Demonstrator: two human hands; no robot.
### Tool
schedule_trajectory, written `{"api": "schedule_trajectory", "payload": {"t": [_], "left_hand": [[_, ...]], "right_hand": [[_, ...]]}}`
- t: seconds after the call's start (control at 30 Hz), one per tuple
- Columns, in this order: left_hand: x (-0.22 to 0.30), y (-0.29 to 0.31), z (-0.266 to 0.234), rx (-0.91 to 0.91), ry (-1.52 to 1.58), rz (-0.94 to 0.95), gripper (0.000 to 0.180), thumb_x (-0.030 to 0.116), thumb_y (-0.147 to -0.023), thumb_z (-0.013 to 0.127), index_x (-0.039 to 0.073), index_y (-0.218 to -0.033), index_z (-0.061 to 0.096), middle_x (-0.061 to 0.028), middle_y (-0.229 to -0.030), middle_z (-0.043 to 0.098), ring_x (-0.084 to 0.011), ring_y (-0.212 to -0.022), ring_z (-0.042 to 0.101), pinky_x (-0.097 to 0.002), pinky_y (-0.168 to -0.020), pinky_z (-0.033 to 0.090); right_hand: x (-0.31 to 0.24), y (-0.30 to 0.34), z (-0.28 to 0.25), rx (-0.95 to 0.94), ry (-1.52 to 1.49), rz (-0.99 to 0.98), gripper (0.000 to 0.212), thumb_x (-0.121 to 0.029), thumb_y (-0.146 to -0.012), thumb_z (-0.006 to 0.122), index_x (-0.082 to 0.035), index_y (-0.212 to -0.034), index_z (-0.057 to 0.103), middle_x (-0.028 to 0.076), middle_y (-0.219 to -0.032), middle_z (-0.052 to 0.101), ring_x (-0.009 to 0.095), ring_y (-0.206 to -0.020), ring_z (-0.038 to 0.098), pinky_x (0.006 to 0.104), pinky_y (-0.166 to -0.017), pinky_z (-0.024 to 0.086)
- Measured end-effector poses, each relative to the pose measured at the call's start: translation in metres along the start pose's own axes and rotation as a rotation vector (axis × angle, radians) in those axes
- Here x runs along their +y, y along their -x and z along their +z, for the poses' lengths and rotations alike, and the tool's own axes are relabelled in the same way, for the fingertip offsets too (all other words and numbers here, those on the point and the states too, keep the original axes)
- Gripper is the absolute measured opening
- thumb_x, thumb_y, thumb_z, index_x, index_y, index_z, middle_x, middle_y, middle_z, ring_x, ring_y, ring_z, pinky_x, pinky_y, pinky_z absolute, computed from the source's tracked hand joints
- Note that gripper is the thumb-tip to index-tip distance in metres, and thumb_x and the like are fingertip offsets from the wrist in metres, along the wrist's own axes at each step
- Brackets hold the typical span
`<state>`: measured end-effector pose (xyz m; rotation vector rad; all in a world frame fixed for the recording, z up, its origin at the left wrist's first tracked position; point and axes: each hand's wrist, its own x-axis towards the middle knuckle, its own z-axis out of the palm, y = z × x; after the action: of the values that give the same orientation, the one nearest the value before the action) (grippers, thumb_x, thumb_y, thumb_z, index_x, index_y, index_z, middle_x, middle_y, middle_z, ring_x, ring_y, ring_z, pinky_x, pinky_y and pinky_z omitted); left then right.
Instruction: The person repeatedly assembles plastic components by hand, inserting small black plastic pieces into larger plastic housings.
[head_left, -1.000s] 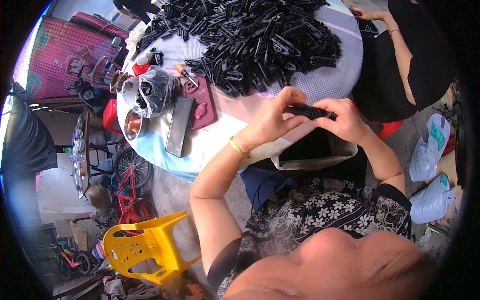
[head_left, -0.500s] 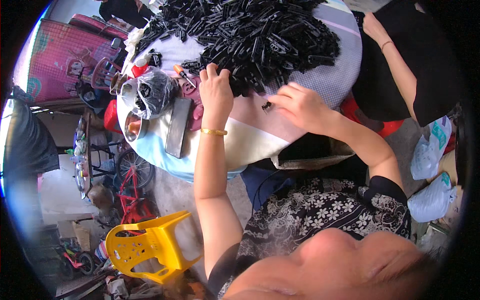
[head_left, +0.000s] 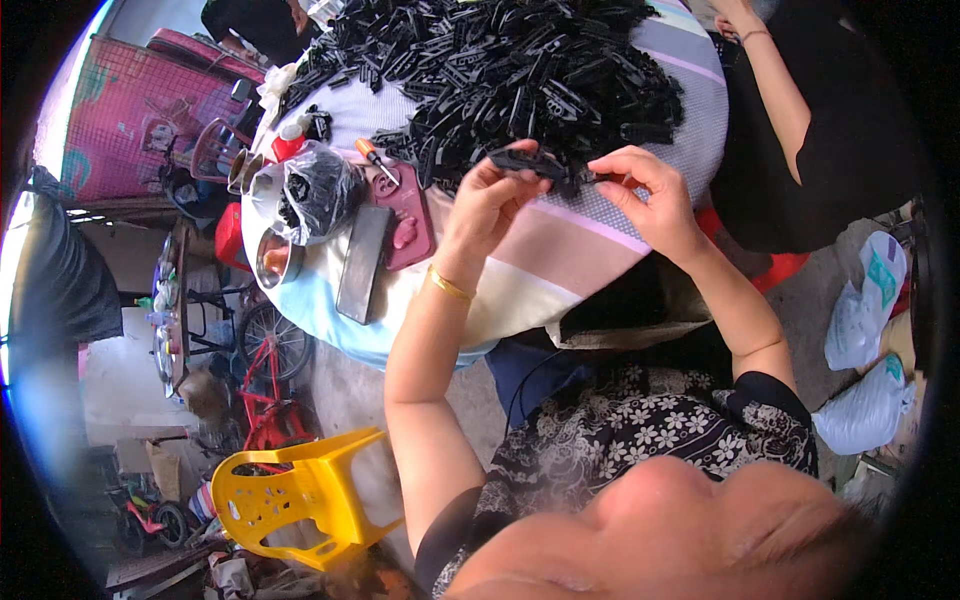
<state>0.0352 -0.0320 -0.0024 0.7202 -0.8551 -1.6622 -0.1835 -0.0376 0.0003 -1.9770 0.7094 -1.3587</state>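
Note:
Near the table's front edge, my left hand point(head_left: 482, 208) is closed round a long black plastic part point(head_left: 530, 164). Facing it, my right hand point(head_left: 658, 203) pinches a small dark piece point(head_left: 602, 178), too small to make out fully. Just beyond both hands spreads a big heap of black plastic parts point(head_left: 500, 70). Left of my left hand lies a dark pink board point(head_left: 420, 225) with a pink lump on it. An orange-handled screwdriver point(head_left: 372, 157) rests at its far end, and a dark rectangular block point(head_left: 364, 265) lies alongside.
A clear bag of black pieces point(head_left: 322, 190), a metal bowl point(head_left: 292, 262) and a red-and-white container point(head_left: 288, 140) stand at the table's left. Close on the right is a person in black point(head_left: 835, 120); another person point(head_left: 255, 22) is at far left. A yellow chair point(head_left: 335, 500) stands lower left.
My left hand has come back from the heap toward the right, now with a black part in it. My right hand has moved slightly right. The person on the right has raised a hand.

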Motion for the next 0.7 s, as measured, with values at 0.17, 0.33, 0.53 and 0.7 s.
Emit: {"api": "schedule_trajectory", "payload": {"t": [0.17,0.33,0.53,0.7], "left_hand": [[-0.013,0.003,-0.001,-0.053,0.190,-0.089,0.035,-0.004,-0.085,0.050,0.000,-0.119,0.046,-0.0195,-0.111,0.057,-0.0250,-0.096,0.061,-0.0332,-0.088,0.051],[-0.011,0.003,0.019,-0.040,0.042,-0.024,0.028,-0.009,-0.079,0.057,0.003,-0.103,0.050,-0.0182,-0.116,0.055,-0.0193,-0.094,0.060,-0.0268,-0.083,0.050],[-0.020,0.007,0.015,-0.035,-0.049,-0.078,0.029,-0.010,-0.077,0.059,0.001,-0.103,0.050,-0.0124,-0.104,0.058,-0.0178,-0.087,0.062,-0.0258,-0.079,0.052],[-0.021,0.007,0.018,-0.016,-0.090,-0.082,0.033,-0.007,-0.081,0.058,0.001,-0.111,0.047,-0.0119,-0.098,0.059,-0.0199,-0.089,0.063,-0.0320,-0.083,0.053]], "right_hand": [[0.002,0.001,0.005,0.029,0.250,-0.268,0.021,-0.002,-0.072,0.070,-0.002,-0.092,0.065,0.009,-0.081,0.062,0.021,-0.069,0.059,0.0285,-0.057,0.047],[-0.005,0.002,0.004,0.050,0.087,-0.106,0.020,-0.006,-0.069,0.072,-0.002,-0.087,0.065,0.009,-0.079,0.062,0.023,-0.072,0.059,0.0315,-0.061,0.048],[-0.001,-0.007,0.009,0.092,0.246,-0.241,0.016,-0.007,-0.070,0.072,-0.003,-0.083,0.066,0.008,-0.082,0.063,0.023,-0.074,0.059,0.0314,-0.062,0.048],[0.000,-0.005,0.011,0.059,0.300,-0.227,0.012,-0.007,-0.071,0.071,-0.003,-0.081,0.066,0.007,-0.080,0.063,0.023,-0.073,0.059,0.0321,-0.063,0.048]]}}
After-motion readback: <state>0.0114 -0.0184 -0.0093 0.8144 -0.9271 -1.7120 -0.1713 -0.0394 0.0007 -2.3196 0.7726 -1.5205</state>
